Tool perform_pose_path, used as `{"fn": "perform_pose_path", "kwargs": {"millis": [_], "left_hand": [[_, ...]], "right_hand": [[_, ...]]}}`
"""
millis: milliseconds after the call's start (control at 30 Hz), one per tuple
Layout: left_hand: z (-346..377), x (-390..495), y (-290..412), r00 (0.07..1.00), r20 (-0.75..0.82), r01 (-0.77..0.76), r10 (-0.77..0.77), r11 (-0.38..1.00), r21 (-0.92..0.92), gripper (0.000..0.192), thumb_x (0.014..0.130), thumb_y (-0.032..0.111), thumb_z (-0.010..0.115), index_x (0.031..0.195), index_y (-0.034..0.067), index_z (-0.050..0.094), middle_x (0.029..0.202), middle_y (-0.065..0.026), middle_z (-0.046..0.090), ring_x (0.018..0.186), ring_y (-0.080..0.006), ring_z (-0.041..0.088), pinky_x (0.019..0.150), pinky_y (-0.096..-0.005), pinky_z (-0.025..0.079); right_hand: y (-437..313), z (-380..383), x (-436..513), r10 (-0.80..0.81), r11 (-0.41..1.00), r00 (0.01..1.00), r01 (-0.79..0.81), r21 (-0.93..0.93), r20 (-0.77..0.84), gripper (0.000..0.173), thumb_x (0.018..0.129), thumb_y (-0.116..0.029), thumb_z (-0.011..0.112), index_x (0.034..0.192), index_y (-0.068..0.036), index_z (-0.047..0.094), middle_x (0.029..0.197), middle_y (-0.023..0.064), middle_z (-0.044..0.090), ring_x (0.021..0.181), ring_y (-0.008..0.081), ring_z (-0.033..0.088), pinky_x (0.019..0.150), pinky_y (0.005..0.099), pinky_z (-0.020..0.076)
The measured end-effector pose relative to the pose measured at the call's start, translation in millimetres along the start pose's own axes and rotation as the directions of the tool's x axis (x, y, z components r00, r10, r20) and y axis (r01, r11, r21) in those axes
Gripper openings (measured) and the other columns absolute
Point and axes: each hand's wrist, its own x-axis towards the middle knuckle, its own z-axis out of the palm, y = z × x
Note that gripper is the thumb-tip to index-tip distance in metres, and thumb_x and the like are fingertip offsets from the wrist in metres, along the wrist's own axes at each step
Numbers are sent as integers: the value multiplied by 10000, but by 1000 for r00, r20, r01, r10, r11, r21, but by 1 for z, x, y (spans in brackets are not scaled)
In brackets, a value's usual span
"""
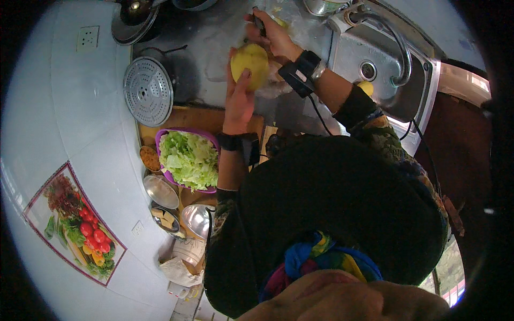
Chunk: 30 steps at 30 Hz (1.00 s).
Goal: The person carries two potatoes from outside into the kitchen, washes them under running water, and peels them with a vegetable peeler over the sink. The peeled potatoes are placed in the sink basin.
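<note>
A large, smooth yellow potato (249, 64), which looks peeled, is held up over the counter in my left hand (239, 106). My left thumb lies across its near side. Just beyond it, my right hand (277, 34) grips a small tool with a dark handle (259, 24), a peeler or a knife; its working end cannot be made out. Beneath both hands spreads a crumpled clear plastic sheet or bag (299, 34), with yellowish scraps near my right hand. Black bands with small boxes and cables are strapped round both wrists.
To the right is a steel sink (345, 56) with a curved faucet (405, 52) and another yellow potato (366, 87). On the left stand a perforated steamer plate (148, 91), a purple basin (164, 172) of chopped lettuce (188, 160), a bowl of brown crumbs (150, 157) and metal bowls (160, 191).
</note>
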Motion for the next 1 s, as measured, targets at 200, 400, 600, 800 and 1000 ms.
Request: {"fn": "perform_pose_path", "kwargs": {"millis": [200,400,600,800,1000], "left_hand": [[-2,3,-6,993,-39,113,-111,993,27,673,889,66,578,1472,100,242,1344,-82,448,1207,-227,483,1001,-351,417],[6,12,-9,989,-45,-107,142,886,452,713,775,70,710,1370,37,319,1247,-114,502,1143,-214,515,965,-331,442],[0,19,-13,971,-21,-144,237,655,742,752,724,150,773,1319,6,337,1222,-155,514,1109,-233,538,939,-343,456],[-13,20,-8,965,16,-145,263,478,866,795,708,195,802,1316,-15,335,1223,-192,519,1098,-291,553,913,-369,471],[-12,25,-5,966,72,-157,247,343,926,804,703,187,800,1327,-10,332,1192,-177,549,1088,-284,569,918,-380,474]], "right_hand": [[4,7,0,24,1000,995,-24,2,93,325,960,-401,504,1012,-81,530,614,-31,428,474,71,336,441,208,256],[7,13,-4,-287,864,957,281,-418,51,330,966,-402,503,987,-75,539,635,-9,473,534,65,414,480,222,337],[20,-30,37,-545,102,753,497,-862,369,287,1003,-262,451,1224,-83,495,1070,72,463,790,175,462,650,302,422],[-1,-46,33,-344,869,867,440,-228,361,238,1007,-200,471,1202,-72,519,957,94,503,791,225,491,648,339,427],[38,-38,26,-657,15,586,639,-769,474,210,996,-208,505,1104,-31,539,743,47,424,637,176,421,587,394,356]]}}
